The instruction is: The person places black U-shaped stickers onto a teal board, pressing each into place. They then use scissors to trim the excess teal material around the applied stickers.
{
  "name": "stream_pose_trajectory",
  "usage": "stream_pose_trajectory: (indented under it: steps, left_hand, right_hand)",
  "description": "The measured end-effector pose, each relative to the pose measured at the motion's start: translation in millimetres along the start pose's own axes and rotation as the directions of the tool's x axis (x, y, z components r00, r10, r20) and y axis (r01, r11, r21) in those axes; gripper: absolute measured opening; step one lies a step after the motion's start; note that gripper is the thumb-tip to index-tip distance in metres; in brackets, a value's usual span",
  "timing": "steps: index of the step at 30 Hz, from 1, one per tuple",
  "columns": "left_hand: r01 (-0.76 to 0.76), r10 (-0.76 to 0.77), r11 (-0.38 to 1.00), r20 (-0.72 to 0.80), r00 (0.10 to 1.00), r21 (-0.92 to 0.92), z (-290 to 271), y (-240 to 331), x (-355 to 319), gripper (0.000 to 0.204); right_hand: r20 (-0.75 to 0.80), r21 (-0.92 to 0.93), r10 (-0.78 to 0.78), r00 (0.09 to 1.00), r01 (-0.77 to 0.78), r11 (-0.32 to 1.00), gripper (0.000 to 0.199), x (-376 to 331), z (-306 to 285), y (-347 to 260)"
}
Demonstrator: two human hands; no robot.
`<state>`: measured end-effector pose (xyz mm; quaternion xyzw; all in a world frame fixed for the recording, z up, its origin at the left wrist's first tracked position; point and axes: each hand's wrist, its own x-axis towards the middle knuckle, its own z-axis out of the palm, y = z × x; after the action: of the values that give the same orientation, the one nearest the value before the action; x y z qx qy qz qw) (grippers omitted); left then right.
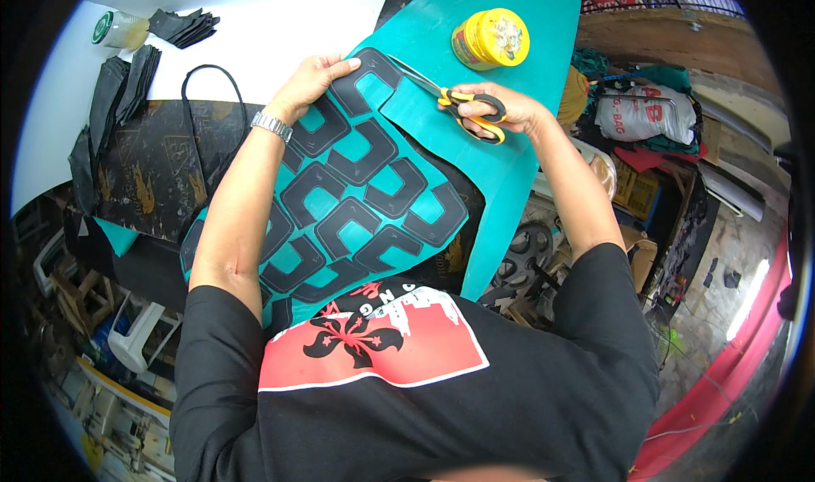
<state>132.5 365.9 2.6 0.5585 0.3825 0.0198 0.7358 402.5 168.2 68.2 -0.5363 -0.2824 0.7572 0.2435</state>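
My right hand (pixel 508 107) grips a pair of scissors (pixel 467 115) with black and yellow handles. Their blades reach left to the cut edge of a teal sheet (pixel 416 130), close to the topmost black piece. Several black U-shaped pieces (pixel 363 153) lie in rows on the cut part of that teal material. At its upper corner, my left hand (pixel 312 81) pinches this part, thumb on top and the other fingers partly hidden. The near end of the patterned part lies against the front of my shirt. A wider teal expanse stretches to the far right.
A yellow jar (pixel 492 39) with a stained lid stands on the teal sheet. At the far left are a clear container (pixel 119 30) with a green end and stacks of black strips (pixel 127 87). A black cord loop (pixel 212 79) lies beside my left forearm. A white bag (pixel 645 113) sits right of the table.
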Motion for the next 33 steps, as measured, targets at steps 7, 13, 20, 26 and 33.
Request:
stream_pose_trajectory:
  steps: [7, 13, 20, 26, 33]
  left_hand:
    - [0.064, -0.064, 0.998, 0.091, 0.994, -0.003, -4.7, -2.1, 4.8, 0.035]
    - [0.072, -0.074, 0.997, 0.081, 0.994, 0.029, -3.2, -7.2, 6.8, 0.035]
    - [0.028, -0.034, 0.998, 0.098, 0.995, 0.064, -5.6, 1.5, -0.8, 0.035]
    - [-0.066, 0.035, 0.939, 0.097, 0.995, 0.337, -17.9, 4.6, -48.9, 0.05]
    - [-0.029, -0.069, 0.838, 0.159, 0.985, 0.545, -72.9, -4.5, -143.4, 0.039]
  right_hand:
    - [0.045, -0.038, -0.036, 0.998, 0.038, 0.999, 0.048, 30.6, -2.1, -4.6]
    - [0.002, -0.269, -0.007, 1.0, 0.007, 0.963, 0.05, 30.6, -10.0, -16.6]
    - [-0.003, -0.285, -0.022, 1.0, 0.021, 0.958, 0.053, 43.5, -5.5, -25.8]
    - [-0.159, -0.361, -0.137, 0.978, 0.072, 0.93, 0.054, 29.5, 11.4, -17.2]
    - [-0.28, 0.355, -0.466, 0.84, 0.541, 0.762, 0.055, 5.8, 4.9, 29.2]
